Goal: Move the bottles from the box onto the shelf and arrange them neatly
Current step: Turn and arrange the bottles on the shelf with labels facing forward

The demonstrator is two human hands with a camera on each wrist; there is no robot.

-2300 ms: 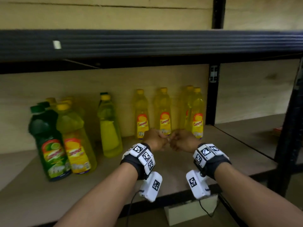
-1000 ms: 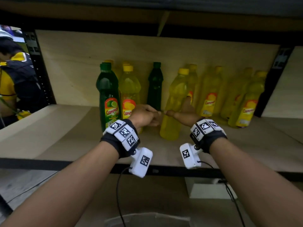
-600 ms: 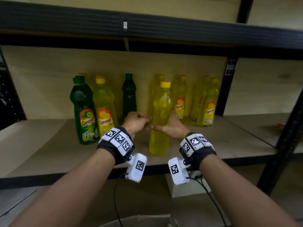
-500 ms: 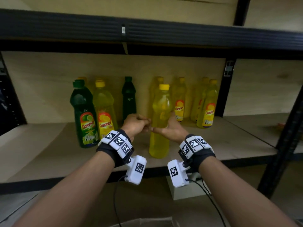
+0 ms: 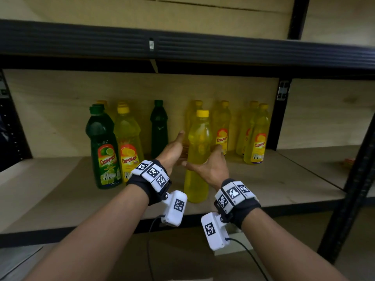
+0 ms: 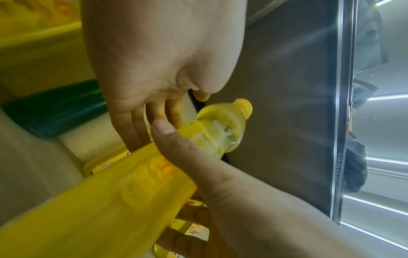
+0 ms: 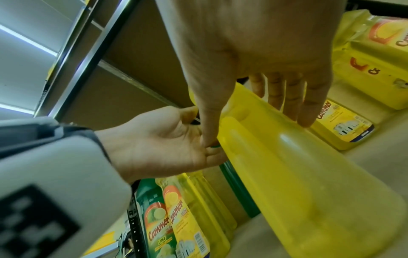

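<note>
An unlabelled yellow bottle [image 5: 197,179] [image 6: 220,129] [image 7: 298,165] stands upright near the front of the wooden shelf [image 5: 60,195]. My right hand [image 5: 209,167] [image 6: 220,174] [image 7: 253,43] holds its middle, thumb across the front and fingers along the right side. My left hand [image 5: 173,151] [image 6: 154,61] [image 7: 163,143] is flat with straight fingers at the bottle's left side, palm toward it and against the right thumb. Behind stand a lime-labelled green bottle [image 5: 102,151], a labelled yellow one [image 5: 127,147], a dark green one [image 5: 159,128] and several yellow ones [image 5: 256,138].
The black beam of the upper shelf [image 5: 182,47] runs low overhead. A black upright [image 5: 281,118] closes the bay at the back right, and a black post [image 5: 349,189] stands at the front right. Bare shelf board lies left of the green bottle and right of the yellow row.
My hands were pressed together in front of the yellow bottle. They have spread apart, the right one closing round the bottle and the left one opening flat beside it.
</note>
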